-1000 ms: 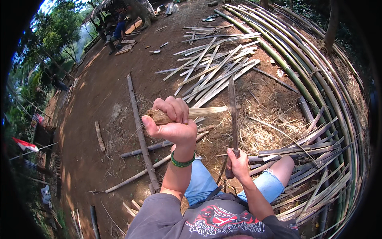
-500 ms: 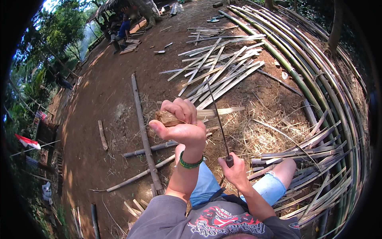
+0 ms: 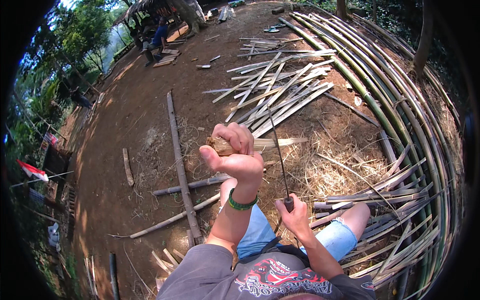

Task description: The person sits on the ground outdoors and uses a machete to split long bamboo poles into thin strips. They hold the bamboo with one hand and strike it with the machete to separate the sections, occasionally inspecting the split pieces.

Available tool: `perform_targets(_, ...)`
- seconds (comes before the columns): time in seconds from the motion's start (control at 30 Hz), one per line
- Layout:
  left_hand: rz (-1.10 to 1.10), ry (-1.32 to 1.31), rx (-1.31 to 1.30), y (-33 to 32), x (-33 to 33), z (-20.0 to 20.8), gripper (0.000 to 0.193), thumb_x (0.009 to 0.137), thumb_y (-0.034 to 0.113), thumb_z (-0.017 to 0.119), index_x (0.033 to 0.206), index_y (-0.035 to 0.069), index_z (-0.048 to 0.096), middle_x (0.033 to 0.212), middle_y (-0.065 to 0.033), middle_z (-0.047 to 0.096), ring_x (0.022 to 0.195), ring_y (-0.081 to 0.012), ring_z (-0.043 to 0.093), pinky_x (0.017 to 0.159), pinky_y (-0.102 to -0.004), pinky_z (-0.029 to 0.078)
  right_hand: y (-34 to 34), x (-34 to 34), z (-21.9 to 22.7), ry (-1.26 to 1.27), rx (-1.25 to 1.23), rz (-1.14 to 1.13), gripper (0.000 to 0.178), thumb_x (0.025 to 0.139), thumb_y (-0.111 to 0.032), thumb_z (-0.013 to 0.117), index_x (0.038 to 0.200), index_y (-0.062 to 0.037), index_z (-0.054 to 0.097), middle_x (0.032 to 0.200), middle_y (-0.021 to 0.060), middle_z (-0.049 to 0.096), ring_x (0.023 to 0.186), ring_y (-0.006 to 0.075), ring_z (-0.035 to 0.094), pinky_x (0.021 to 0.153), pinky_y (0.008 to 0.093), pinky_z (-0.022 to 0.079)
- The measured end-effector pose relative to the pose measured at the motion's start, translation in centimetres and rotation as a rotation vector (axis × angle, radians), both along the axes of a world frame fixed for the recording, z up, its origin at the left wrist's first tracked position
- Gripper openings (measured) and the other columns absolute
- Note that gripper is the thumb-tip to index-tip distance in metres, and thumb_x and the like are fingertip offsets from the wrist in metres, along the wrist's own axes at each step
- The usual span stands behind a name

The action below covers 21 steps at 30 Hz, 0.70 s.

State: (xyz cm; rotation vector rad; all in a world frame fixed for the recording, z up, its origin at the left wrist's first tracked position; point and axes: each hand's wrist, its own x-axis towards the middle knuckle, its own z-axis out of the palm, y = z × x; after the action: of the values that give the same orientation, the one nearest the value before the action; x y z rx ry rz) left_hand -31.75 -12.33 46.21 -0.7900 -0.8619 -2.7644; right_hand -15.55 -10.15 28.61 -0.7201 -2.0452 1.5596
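My left hand [image 3: 234, 149] is raised in front of me, its fingers curled round a thick, rough brown piece of wood [image 3: 220, 145]. A pale flat strip [image 3: 287, 142] runs out to the right of that fist and behind the blade; whether it belongs to the same piece I cannot tell. In my right hand [image 3: 294, 212], near my lap, is the dark rounded handle of a long-bladed knife [image 3: 280, 155]. Its thin dark blade, seen nearly edge-on, points away from me. The blade and the piece of wood look apart.
Split bamboo strips [image 3: 280, 90] lie piled ahead. Long bamboo poles [image 3: 380, 95] curve along the right, with more strips [image 3: 390, 240] beside my knee. Shavings [image 3: 345, 170] cover the ground at centre right. A wooden pole [image 3: 179, 160] lies left. Another person [image 3: 159, 37] sits far off.
My left hand has shifted slightly right with the piece of wood, closer to the blade. The knife in my right hand has barely moved, its tip a little lower in view.
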Motion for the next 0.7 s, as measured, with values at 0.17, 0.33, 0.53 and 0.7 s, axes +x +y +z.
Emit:
perform_targets(0.17, 0.033, -0.027, 0.001, 0.5, 0.5, 0.1, 0.066, 0.089, 0.072, 0.032, 0.059, 0.012, 0.031, 0.047, 0.001, 0.027, 0.04, -0.0089, 0.017, 0.038, -0.0247, 0.011, 0.0, 0.7, 0.0, 0.033, 0.001, -0.001, 0.03, 0.087, -0.024, 0.069, 0.081, 0.0016, 0.055, 0.053, 0.0117, 0.056, 0.045, 0.0178, 0.055, 0.045, 0.0341, 0.04)
perform_targets(0.33, 0.029, -0.009, 0.001, 0.5, 0.6, 0.0, 0.066, 0.09, 0.071, 0.032, 0.059, 0.012, 0.031, 0.047, 0.0009, 0.027, 0.04, -0.0089, 0.017, 0.038, -0.0248, 0.011, 0.1, 0.8, -0.6, 0.045, 0.008, -0.007, 0.03, 0.089, -0.024, 0.067, 0.079, 0.0011, 0.054, 0.051, 0.0097, 0.053, 0.043, 0.0165, 0.051, 0.045, 0.0342, 0.038)
perform_targets(0.53, -0.019, -0.036, 0.032, -0.2, -1.0, -0.1, 0.062, 0.091, 0.067, 0.033, 0.065, 0.011, 0.033, 0.05, 0.0011, 0.027, 0.042, -0.0088, 0.019, 0.04, -0.0251, 0.013, 0.8, 0.7, -3.0, -0.004, -0.011, -0.033, 0.035, 0.09, -0.029, 0.065, 0.076, 0.0013, 0.055, 0.053, 0.0076, 0.053, 0.047, 0.0139, 0.049, 0.047, 0.0334, 0.038)
perform_targets(0.7, 0.061, -0.091, 0.08, -2.2, -4.0, 0.9, 0.057, 0.095, 0.059, 0.033, 0.061, 0.013, 0.03, 0.048, 0.0024, 0.025, 0.04, -0.0084, 0.018, 0.038, -0.0244, 0.013, 1.4, 2.2, -8.1, -0.141, -0.168, -0.118, 0.042, 0.09, -0.037, 0.063, 0.077, 0.0031, 0.058, 0.058, 0.01, 0.054, 0.056, 0.0151, 0.05, 0.054, 0.0344, 0.04)
